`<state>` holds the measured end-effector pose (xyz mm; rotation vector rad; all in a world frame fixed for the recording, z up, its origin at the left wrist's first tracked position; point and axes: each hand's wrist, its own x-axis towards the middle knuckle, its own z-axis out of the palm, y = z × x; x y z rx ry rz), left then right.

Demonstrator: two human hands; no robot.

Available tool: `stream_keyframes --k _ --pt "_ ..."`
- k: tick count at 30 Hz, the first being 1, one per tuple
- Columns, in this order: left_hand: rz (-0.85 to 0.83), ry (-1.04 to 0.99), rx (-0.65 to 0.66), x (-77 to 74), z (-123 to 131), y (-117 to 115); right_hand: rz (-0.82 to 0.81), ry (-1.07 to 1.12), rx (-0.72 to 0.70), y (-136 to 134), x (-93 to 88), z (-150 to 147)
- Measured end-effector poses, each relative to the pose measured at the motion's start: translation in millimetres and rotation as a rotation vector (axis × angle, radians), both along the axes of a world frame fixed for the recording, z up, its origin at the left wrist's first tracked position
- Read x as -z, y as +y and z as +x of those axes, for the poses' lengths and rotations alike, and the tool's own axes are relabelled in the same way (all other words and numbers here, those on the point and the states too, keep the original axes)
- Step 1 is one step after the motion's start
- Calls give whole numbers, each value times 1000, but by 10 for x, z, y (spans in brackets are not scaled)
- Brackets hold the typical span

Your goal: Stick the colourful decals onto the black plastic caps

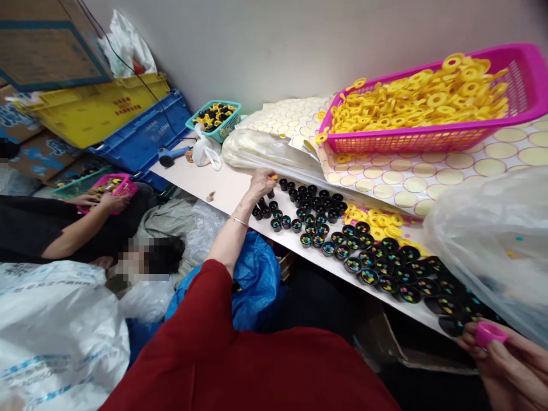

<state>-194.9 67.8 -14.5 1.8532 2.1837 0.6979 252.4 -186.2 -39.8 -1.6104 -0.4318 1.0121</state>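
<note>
My left hand [262, 184] reaches out over the far end of the white table, fingers pinched together. A bit of orange shows at its fingertips, and a small black cup [270, 194] is just beneath them; what the fingers grip is too small to make out. In my right hand [511, 359], at the lower right, a small pink cup [490, 333] is held between thumb and fingers. Rows of black cups [369, 277] with colourful bits inside stand between the hands. Yellow rings [379, 222] lie in a pile behind the cups.
A pink basket [394, 140] heaped with yellow rings stands at the back. Clear plastic [492, 240] bulges over the right side. A blue tool [173, 154] and a green basket [231, 124] are at the far end. Another person's arm [81, 228] is at the left, beside a pink basket.
</note>
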Motion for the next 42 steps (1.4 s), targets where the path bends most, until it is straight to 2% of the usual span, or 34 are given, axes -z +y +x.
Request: stream_keyframes --k 3,6,10,11,14,16,17,19,20,24,26,29,33,42 --pt "-82 153 99 -14 261 101 19 8 10 17 -29 -3" --pt "-137 214 75 -17 465 128 60 45 -8 3 -98 -21" --pt "-131 171 104 -44 509 135 211 105 -133 -12 -166 -56" --pt "-96 140 127 -57 484 143 267 101 -170 -11 -168 -59" --pt "142 -107 123 -138 447 91 391 91 -247 -13 -153 -57" --pt "267 -305 145 -224 548 -81 422 108 -273 -17 -142 -56" --pt "299 -397 198 -266 657 -215 428 120 -284 -16 -139 -58" --pt "298 -560 412 -319 989 -557 445 143 -303 -6 -143 -77" --pt "259 -571 534 -321 1200 -745 459 151 -313 3 -149 -92" --pt "127 -581 904 -155 2065 -1410 512 102 -358 27 -194 -163" --pt "55 -654 965 -35 2369 -1619 519 9 -369 19 -229 -176" --pt "-22 -731 958 78 2618 -1767 532 -193 -390 -10 -293 -148" --pt "-33 -778 962 123 2736 -1803 559 -580 -465 -37 -372 -66" --pt "-105 -843 968 221 2886 -1873 599 -1404 -796 19 -519 77"
